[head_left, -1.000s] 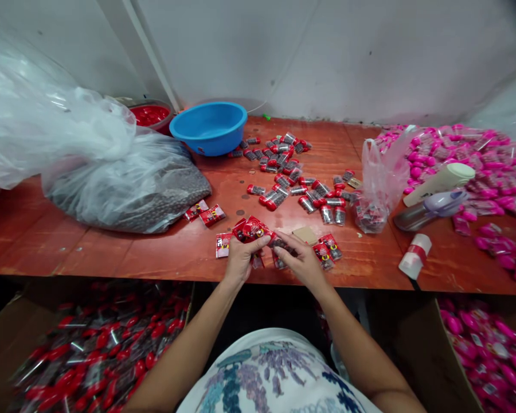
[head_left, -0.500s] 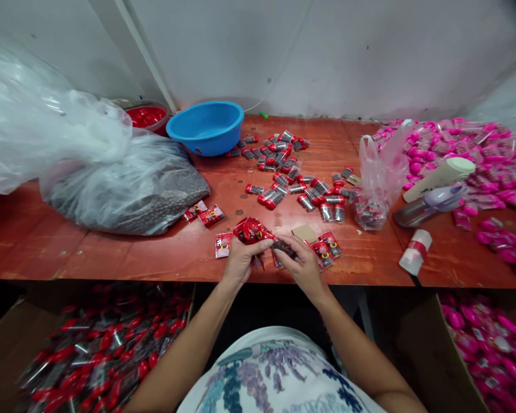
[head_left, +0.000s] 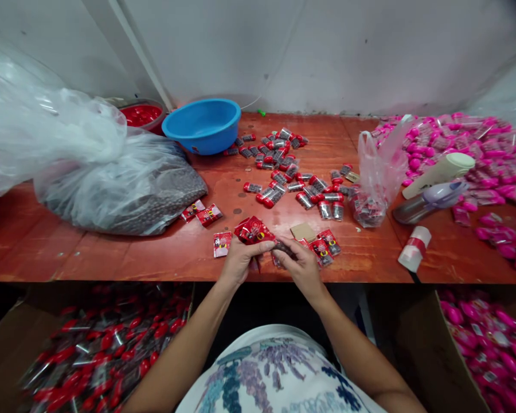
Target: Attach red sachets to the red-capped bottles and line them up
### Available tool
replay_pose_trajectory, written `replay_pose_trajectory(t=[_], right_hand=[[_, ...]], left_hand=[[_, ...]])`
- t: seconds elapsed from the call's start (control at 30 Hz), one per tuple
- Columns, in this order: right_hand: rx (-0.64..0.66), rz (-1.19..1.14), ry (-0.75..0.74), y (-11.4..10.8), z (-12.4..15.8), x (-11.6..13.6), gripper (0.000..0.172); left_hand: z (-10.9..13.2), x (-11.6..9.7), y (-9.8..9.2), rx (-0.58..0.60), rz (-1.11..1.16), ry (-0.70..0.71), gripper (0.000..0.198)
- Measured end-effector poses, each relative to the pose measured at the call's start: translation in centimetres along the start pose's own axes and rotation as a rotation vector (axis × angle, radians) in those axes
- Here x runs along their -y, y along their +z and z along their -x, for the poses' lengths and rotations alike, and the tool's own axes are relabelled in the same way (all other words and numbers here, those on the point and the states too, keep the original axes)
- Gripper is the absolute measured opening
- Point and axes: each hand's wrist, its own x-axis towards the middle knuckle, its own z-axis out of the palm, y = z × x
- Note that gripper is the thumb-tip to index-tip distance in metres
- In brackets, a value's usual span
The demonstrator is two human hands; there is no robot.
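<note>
My left hand (head_left: 239, 258) is closed on a bunch of red printed labels (head_left: 253, 230) at the near edge of the wooden table (head_left: 112, 252). My right hand (head_left: 300, 265) is beside it, fingers pinched on a small dark tube (head_left: 284, 248) that touches the labels. Loose red labels (head_left: 324, 246) and a small tan card (head_left: 303, 231) lie just beyond my right hand. Another single label (head_left: 221, 243) lies left of my left hand.
Several red-capped tubes (head_left: 284, 172) are scattered mid-table before a blue bowl (head_left: 201, 125). A big clear bag of dark beads (head_left: 124, 183) sits left. Pink tubes (head_left: 468, 155), a small plastic bag (head_left: 378, 178), a handheld device (head_left: 434, 195) and a tape roll (head_left: 414, 248) lie right. Boxes of tubes (head_left: 94, 355) stand below.
My two hands have drawn closer together, the right bringing the dark tube against the labels in the left. The view has drifted slightly.
</note>
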Motion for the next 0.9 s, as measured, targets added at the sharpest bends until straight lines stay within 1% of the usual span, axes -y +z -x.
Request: replay_pose_trajectory(t=[0.07,0.1,0.17,0.23,0.27,0.4,0.5,0.57,0.63,0.7,0.77,0.83,0.9], right_hand=[[0.016,-0.123,0.11,0.1,0.0,-0.3,0.034],[0.01,-0.168,0.137,0.1,0.0,-0.4,0.035],[-0.022,-0.21,0.145,0.2,-0.1,-0.6,0.036],[-0.062,-0.213,0.137,0.3,-0.1,-0.7,0.035],[-0.071,-0.205,0.138,0.3,-0.1,-0.8,0.034],[-0.079,-0.146,0.107,0.7,0.0,-0.7,0.03],[-0.132,-0.027,0.027,1.3,0.3,-0.6,0.027],[-0.147,0.004,0.005,1.6,0.3,-0.5,0.027],[-0.135,-0.078,0.054,1.9,0.2,-0.6,0.028],[-0.107,-0.226,0.143,2.0,-0.1,-0.7,0.029],[-0.083,-0.33,0.207,1.9,-0.3,-0.9,0.03],[-0.065,-0.334,0.217,1.6,-0.5,-1.0,0.031],[-0.015,-0.264,0.183,1.1,-0.5,-1.1,0.034]], left_hand=[[0.1,-0.4,-0.1,0.053,0.016,-0.018,0.051],[0.2,-0.5,-0.2,0.074,0.017,-0.025,0.053],[0.2,-0.7,-0.4,0.088,0.013,-0.025,0.041],[0.1,-0.6,-0.7,0.056,0.014,-0.002,0.027],[0.1,-0.6,-0.7,0.03,0.013,0.01,0.024],[-0.1,-0.4,-0.5,-0.075,-0.009,0.048,0.026],[-0.1,-0.2,-0.3,-0.112,-0.065,0.055,0.026],[-0.1,-0.1,-0.2,-0.114,-0.088,0.047,0.026],[0.0,0.1,-0.2,-0.102,-0.075,0.047,0.025],[0.1,0.4,-0.2,-0.081,-0.055,0.039,0.024],[0.1,0.5,-0.2,-0.059,-0.038,0.001,0.023],[0.1,0.5,-0.3,-0.041,-0.02,-0.029,0.024],[-0.1,0.4,-0.5,-0.053,-0.001,-0.014,0.028]])
